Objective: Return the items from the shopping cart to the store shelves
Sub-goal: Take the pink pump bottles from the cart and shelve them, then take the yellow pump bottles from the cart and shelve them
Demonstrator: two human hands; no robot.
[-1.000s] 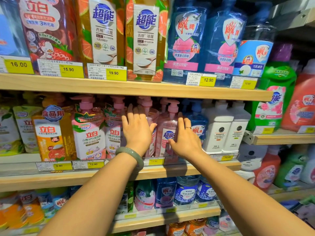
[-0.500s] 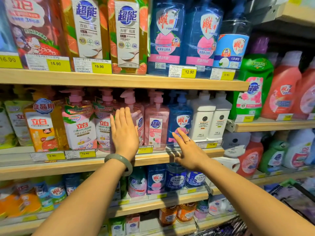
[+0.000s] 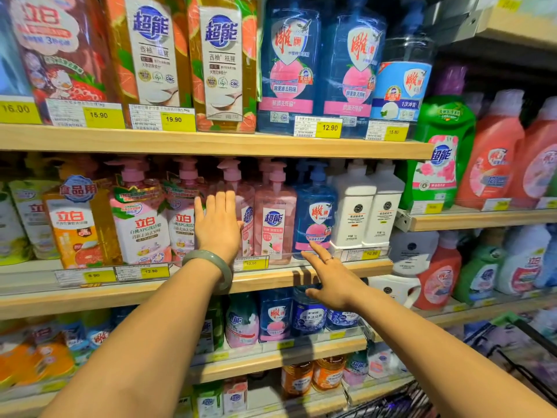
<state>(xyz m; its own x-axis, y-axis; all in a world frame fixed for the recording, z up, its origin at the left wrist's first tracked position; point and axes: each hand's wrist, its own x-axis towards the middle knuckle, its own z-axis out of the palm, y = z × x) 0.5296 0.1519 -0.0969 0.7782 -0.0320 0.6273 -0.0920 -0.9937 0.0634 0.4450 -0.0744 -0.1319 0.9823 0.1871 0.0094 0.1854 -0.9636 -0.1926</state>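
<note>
Now the left hand [image 3: 218, 227] lies flat, fingers [image 3: 222, 203] straight and together, against the pink pump bottle [image 3: 231, 176] standing on the middle shelf [image 3: 144, 292]. The right hand [image 3: 331, 279], fingers spread and holding nothing, hovers just below the blue bottle [image 3: 315, 212]. Best to press squarely at mid-height, so the pink pump bottle slides back upright, level with its pink neighbour [image 3: 274, 218] right of the fingertips.

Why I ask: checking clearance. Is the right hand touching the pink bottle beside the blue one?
Apart. The head view shows the right hand below and right of the pink bottle, its fingertip ending over the blue bottle's base.
</note>
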